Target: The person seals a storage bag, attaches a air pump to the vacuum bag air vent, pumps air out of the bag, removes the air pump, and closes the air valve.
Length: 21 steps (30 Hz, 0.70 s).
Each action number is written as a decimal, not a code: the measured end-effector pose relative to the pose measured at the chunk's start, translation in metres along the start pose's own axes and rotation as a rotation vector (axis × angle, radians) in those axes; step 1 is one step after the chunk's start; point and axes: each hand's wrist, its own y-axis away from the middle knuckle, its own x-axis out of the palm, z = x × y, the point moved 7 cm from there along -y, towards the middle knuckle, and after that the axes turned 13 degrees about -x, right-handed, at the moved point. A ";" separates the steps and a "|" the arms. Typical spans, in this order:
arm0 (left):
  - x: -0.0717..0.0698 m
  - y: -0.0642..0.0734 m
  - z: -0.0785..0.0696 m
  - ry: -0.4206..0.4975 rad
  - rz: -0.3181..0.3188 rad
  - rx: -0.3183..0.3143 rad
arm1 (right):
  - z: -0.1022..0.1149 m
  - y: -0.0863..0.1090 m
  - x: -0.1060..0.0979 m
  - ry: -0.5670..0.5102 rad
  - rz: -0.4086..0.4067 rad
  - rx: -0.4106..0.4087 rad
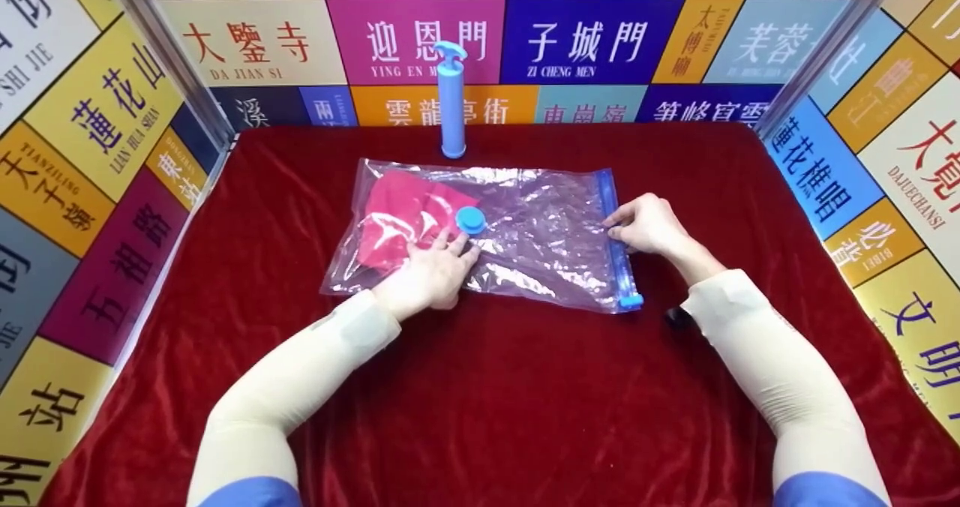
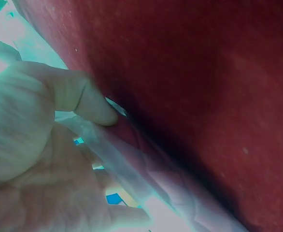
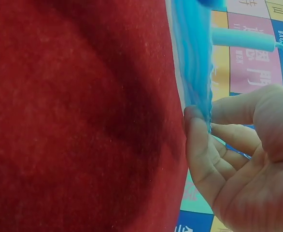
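Note:
A clear vacuum storage bag [image 1: 540, 259] lies flat, with folded pink-red cloth [image 1: 397, 207] inside its left half. Its round blue valve cap [image 1: 470, 220] sits near the middle. My left hand [image 1: 431, 273] rests on the bag's near side with spread fingers just below the cap; its thumb lies along the bag's edge in the left wrist view. At the right end, my right hand [image 1: 646, 226] pinches the blue zip strip [image 3: 194, 63] between thumb and fingers. A blue zip slider [image 1: 630, 302] is at the strip's near corner.
A blue hand pump [image 1: 451, 106] stands upright behind the bag. Dark red cloth [image 1: 510, 402] covers the table. A small black object [image 1: 677, 317] lies partly hidden by the right sleeve. Panels with printed characters [image 1: 427, 38] enclose the back and sides.

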 end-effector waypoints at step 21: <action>-0.008 -0.013 0.056 0.157 -0.058 0.100 | 0.019 -0.004 0.020 -0.085 0.123 -0.246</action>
